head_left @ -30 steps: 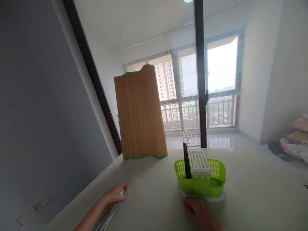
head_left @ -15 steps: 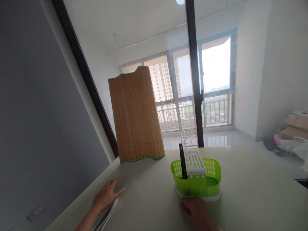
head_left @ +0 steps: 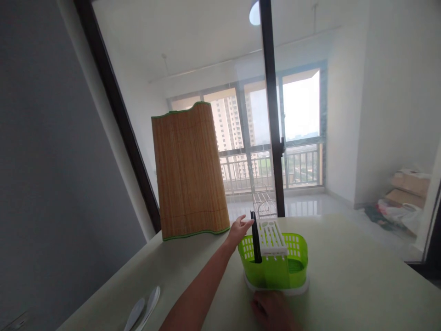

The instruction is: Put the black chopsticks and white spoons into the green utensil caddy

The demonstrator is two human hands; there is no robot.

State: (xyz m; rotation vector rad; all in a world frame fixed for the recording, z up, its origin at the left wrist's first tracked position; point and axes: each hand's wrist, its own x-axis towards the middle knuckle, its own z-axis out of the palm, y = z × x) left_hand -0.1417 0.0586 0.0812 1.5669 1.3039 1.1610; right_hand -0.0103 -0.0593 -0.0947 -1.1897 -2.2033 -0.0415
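A green basket [head_left: 265, 276] with a white slatted rack [head_left: 273, 236] across it stands on the pale table. Black chopsticks [head_left: 256, 241] lean upright in its left part. My left hand [head_left: 241, 227] reaches to the top of the chopsticks, thumb and fingers apart at their left side. Near the basket's front edge my right hand [head_left: 270, 309] rests on the table, blurred, with its fingers curled in. White spoons [head_left: 146, 308] lie at the table's lower left.
A bamboo mat [head_left: 189, 172] with green edging stands upright at the back left of the table [head_left: 344, 276]. Behind are a glass door with a dark frame [head_left: 272, 115] and cardboard boxes [head_left: 409, 188] on the floor at the right.
My left hand has moved from above the white spoons, right and forward, to the chopsticks. My right hand has stayed by the basket's front. The view has shifted slightly.
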